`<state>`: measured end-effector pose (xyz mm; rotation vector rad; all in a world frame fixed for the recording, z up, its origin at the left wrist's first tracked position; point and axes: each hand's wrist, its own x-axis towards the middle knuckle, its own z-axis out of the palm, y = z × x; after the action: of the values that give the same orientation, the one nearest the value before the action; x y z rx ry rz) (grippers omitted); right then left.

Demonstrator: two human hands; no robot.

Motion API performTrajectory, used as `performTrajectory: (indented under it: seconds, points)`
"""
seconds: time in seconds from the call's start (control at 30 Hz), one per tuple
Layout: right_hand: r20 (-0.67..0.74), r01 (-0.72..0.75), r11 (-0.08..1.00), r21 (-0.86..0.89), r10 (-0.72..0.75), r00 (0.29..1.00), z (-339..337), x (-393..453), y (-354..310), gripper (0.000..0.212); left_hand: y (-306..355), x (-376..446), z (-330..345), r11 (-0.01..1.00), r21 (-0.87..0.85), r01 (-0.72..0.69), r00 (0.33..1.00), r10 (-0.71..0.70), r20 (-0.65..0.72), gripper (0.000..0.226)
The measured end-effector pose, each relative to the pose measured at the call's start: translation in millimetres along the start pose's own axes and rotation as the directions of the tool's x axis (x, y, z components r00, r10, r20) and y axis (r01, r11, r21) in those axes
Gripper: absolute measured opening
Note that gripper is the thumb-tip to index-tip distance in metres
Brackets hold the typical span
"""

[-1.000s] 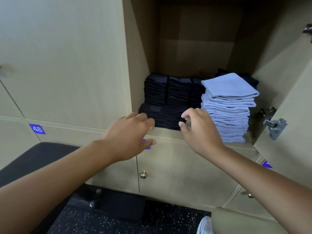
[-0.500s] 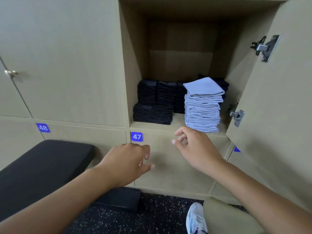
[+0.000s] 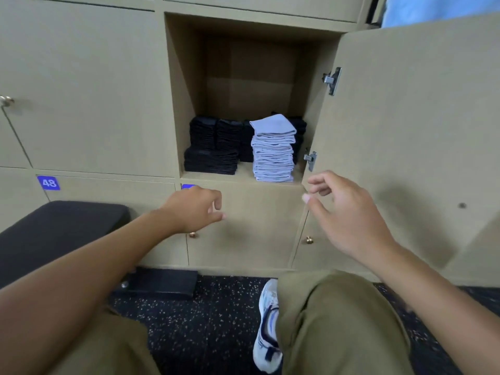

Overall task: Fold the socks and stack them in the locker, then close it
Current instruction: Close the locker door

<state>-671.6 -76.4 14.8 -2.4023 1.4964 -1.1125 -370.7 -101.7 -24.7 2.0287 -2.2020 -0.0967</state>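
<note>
The open locker (image 3: 243, 77) holds folded socks on its floor. A tall pale blue stack (image 3: 273, 150) stands at the front right, with black stacks (image 3: 213, 147) to its left and behind it. The locker door (image 3: 405, 131) hangs open to the right, its two metal hinges showing. My left hand (image 3: 194, 209) hovers below the locker's front edge, fingers loosely curled and holding nothing. My right hand (image 3: 349, 215) is raised in front of the door's lower inner edge, fingers spread and empty.
A black padded bench (image 3: 59, 226) stands at the lower left beside locker label 48 (image 3: 48, 182). Closed lockers with brass knobs (image 3: 309, 240) lie below and to the left. My knees and one white shoe (image 3: 266, 326) are over the speckled dark floor.
Both hands have drawn back from the black socks at the locker's front edge. The view has pulled back, and my right hand has shifted right toward the open door.
</note>
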Motion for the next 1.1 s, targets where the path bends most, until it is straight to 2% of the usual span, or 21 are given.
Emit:
performTrajectory:
  seconds: [0.1,0.2,0.3,0.37,0.43,0.5,0.6,0.7,0.87,1.0,1.1]
  points:
    - [-0.085,0.004,0.997,-0.074,-0.011,0.996,-28,-22,4,0.023,7,2,3,0.999,-0.039,0.006,1.0,-0.006,0.007,0.029]
    - [-0.216,0.056,0.968,-0.245,-0.11,0.97,-52,-41,9,0.025,18,4,6,0.998,-0.054,-0.018,1.0,0.019,0.016,0.027]
    - [-0.317,0.074,0.893,-0.443,-0.234,0.919,-70,-56,15,0.032,30,7,12,0.997,-0.04,-0.064,0.998,0.065,0.02,0.026]
    - [-0.379,0.032,0.869,-0.494,-0.248,0.892,-79,-63,16,0.046,35,9,17,0.995,-0.036,-0.098,0.995,0.098,0.021,0.022]
    - [-0.451,-0.048,0.893,-0.448,-0.179,0.874,-84,-65,18,0.074,38,10,20,0.991,-0.035,-0.13,0.991,0.131,0.03,0.018]
    - [-0.521,-0.099,0.941,-0.323,-0.09,0.849,-85,-64,24,0.097,40,11,22,0.987,-0.042,-0.154,0.987,0.156,0.046,0.017]
    - [-0.527,-0.136,0.99,-0.034,0.098,0.844,-78,-60,37,0.112,41,9,23,0.985,-0.035,-0.169,0.984,0.171,0.058,0.016]
    - [-0.532,-0.175,0.979,0.101,0.202,0.822,-75,-62,44,0.106,41,5,23,0.985,-0.023,-0.172,0.982,0.174,0.076,0.017]
    - [-0.531,-0.154,0.98,0.129,0.199,0.824,-72,-72,32,0.088,33,-9,19,0.99,-0.008,-0.142,0.984,0.142,0.106,0.018]
    - [-0.497,-0.036,0.995,0.09,0.076,0.865,-57,-76,13,0.084,15,-28,13,0.993,0.0,-0.117,0.98,0.116,0.161,0.018]
    - [-0.478,0.067,0.997,0.038,-0.041,0.877,-41,-73,-5,0.08,-1,-41,6,0.996,0.021,-0.087,0.987,0.084,0.134,0.018]
